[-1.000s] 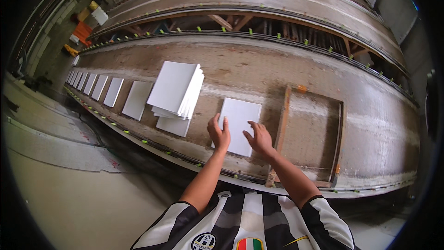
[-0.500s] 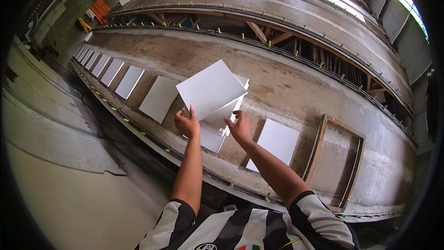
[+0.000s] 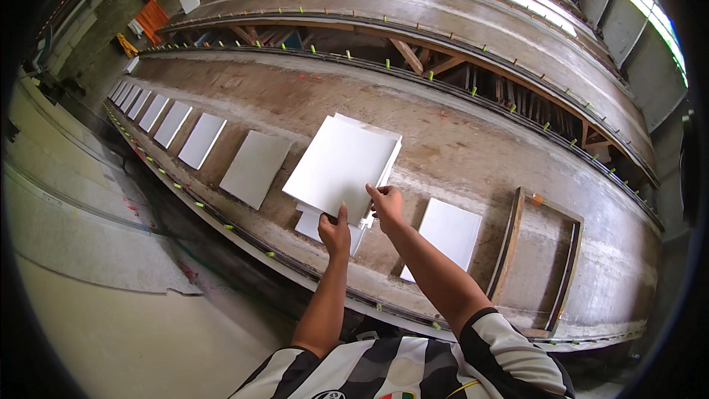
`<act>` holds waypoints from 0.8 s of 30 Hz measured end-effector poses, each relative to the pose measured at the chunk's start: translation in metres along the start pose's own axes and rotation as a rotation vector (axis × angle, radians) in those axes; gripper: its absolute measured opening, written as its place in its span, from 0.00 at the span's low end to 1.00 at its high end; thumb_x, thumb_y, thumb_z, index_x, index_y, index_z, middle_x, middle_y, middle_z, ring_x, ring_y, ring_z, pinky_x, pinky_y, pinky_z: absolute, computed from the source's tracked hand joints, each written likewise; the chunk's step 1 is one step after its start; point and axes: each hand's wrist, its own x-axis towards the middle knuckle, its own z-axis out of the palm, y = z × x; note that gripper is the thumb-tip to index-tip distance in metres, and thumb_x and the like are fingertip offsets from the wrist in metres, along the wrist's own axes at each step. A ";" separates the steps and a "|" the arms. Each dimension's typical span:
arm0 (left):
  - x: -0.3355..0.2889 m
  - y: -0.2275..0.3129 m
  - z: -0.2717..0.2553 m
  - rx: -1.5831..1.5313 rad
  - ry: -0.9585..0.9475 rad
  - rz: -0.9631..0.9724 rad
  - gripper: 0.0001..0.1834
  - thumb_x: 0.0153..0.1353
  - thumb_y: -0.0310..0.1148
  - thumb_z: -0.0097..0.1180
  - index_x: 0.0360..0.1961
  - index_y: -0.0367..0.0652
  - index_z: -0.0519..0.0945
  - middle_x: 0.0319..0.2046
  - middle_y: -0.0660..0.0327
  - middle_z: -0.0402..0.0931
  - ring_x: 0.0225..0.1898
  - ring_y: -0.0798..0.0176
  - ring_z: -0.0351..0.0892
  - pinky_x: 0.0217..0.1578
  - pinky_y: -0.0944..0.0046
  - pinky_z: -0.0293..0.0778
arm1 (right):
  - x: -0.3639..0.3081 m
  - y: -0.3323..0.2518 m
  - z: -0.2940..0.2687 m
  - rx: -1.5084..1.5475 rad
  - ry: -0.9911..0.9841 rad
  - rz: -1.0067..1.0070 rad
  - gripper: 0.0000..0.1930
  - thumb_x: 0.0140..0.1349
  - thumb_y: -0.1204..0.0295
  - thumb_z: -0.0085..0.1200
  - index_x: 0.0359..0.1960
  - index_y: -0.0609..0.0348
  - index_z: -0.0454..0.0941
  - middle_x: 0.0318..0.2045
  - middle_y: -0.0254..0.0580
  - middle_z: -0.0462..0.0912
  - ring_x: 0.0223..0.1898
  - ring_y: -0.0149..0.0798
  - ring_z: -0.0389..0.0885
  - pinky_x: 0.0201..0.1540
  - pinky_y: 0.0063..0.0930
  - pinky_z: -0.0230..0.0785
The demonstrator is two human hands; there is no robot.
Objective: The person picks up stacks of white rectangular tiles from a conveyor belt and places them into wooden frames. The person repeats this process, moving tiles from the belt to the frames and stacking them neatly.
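Tiles [image 3: 341,166] sat stacked near the table's [image 3: 473,140] front edge; left hand [image 3: 336,234] pinched the top tile's lower edge, right hand [image 3: 386,205] gripped its corner, tilting it free.

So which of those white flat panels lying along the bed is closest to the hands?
The single white panel just right of the right hand, beside the wooden frame; the other laid panels stretch leftwards past the held stack.

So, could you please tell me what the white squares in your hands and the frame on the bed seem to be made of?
White squares: thin, rigid, matte sheets, probably tile or board; the stacked edges stay flat and straight. Frame: apparently wood, brown and bare, unpainted.
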 end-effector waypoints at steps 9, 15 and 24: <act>-0.117 0.060 0.044 -0.583 -0.366 -0.142 0.23 0.73 0.36 0.56 0.61 0.34 0.67 0.47 0.53 0.79 0.42 0.60 0.85 0.42 0.59 0.84 | -0.019 -0.001 -0.130 0.453 0.114 -0.189 0.18 0.74 0.72 0.52 0.62 0.58 0.64 0.42 0.47 0.80 0.40 0.33 0.78 0.40 0.31 0.75; -0.167 0.089 0.091 -0.720 -0.407 -0.384 0.25 0.74 0.42 0.55 0.63 0.37 0.69 0.54 0.54 0.75 0.51 0.58 0.81 0.49 0.55 0.83 | -0.041 0.001 -0.280 0.292 0.243 -0.391 0.23 0.71 0.73 0.55 0.64 0.57 0.63 0.44 0.47 0.81 0.42 0.36 0.79 0.44 0.32 0.74; -0.245 0.197 0.182 -0.111 -0.898 0.451 0.15 0.69 0.38 0.63 0.43 0.34 0.83 0.36 0.63 0.82 0.31 0.72 0.74 0.33 0.69 0.71 | -0.135 -0.073 -0.505 -1.134 0.469 -0.912 0.48 0.45 0.53 0.75 0.71 0.38 0.66 0.73 0.40 0.64 0.78 0.49 0.51 0.77 0.56 0.39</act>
